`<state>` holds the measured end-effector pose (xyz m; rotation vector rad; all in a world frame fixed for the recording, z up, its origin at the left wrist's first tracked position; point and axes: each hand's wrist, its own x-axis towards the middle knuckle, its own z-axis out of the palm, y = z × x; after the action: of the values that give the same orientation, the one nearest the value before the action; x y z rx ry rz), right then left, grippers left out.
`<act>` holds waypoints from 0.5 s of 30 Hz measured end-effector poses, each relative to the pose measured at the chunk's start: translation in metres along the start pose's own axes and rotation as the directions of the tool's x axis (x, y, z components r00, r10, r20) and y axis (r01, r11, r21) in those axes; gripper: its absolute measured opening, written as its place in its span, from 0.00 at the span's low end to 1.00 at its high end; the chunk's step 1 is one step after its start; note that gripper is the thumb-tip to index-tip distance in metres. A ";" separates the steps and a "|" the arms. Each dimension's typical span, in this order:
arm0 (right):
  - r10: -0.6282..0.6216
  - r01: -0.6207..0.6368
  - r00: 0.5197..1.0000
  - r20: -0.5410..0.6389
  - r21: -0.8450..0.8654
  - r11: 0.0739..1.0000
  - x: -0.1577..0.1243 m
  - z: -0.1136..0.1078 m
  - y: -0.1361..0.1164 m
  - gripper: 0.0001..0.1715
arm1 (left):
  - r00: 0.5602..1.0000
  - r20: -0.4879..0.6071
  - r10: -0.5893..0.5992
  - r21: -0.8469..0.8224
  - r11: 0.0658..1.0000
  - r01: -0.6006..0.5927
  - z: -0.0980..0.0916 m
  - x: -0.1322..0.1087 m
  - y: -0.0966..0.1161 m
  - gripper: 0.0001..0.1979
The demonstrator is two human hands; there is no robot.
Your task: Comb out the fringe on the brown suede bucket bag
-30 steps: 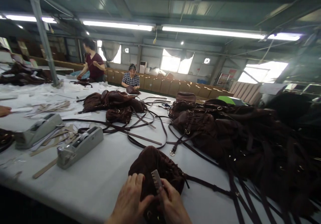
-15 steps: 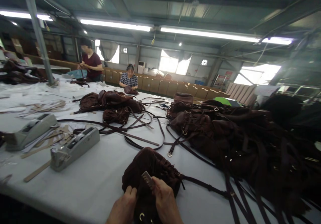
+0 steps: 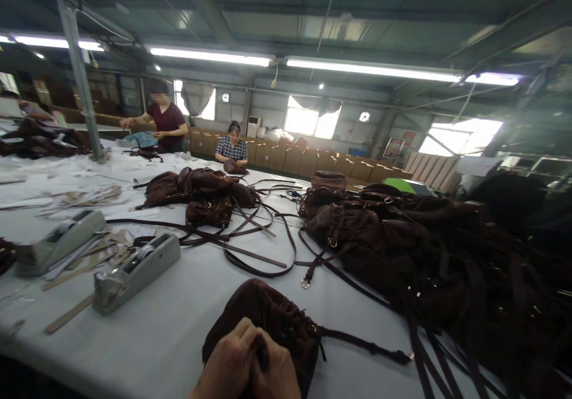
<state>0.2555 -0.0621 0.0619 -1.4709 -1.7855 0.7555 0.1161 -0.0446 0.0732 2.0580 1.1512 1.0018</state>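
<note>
A dark brown leather bag [image 3: 254, 298] with gathered sides lies at the table's front edge, its strap [image 3: 366, 344] stretching right to a metal buckle. My left hand [image 3: 230, 357] is closed on the bag's near part, fingers pinched together. Pressed against it, my right hand [image 3: 274, 366] is also closed, and a dark fold of the bag pokes up between the two thumbs. Both hands hide the middle of the bag. The small toothed, comb-like piece seen earlier is out of sight.
Two grey tape dispensers [image 3: 136, 271] stand at left among tan strips [image 3: 71, 312]. A large heap of brown bags [image 3: 402, 250] fills the right side. More bags [image 3: 196, 190] and loose straps [image 3: 254, 256] lie mid-table. Two co-workers [image 3: 166, 119] are across the table.
My right hand has moved left and down against my left hand, and the toothed piece it held no longer shows. The bag has shifted slightly left and nearer. One co-worker's arm now reaches out.
</note>
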 end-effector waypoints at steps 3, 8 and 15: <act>0.176 -0.181 0.983 0.056 0.476 0.861 0.006 -0.002 -0.005 0.21 | 0.952 -0.291 -0.094 -0.108 0.992 0.065 -0.018 0.006 0.011 0.06; 0.183 -0.287 0.958 0.222 0.779 0.557 0.013 -0.013 -0.013 0.32 | 0.884 -0.291 -0.366 -0.651 0.753 0.097 -0.018 -0.008 0.007 0.20; 0.356 -0.247 0.932 0.065 0.832 0.497 -0.001 -0.036 -0.030 0.34 | 0.997 0.017 -0.069 -0.552 0.831 0.067 0.001 0.001 0.013 0.53</act>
<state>0.2671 -0.0682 0.1070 -1.0946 -0.7985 1.4242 0.1234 -0.0498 0.0830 1.5379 0.7991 1.1423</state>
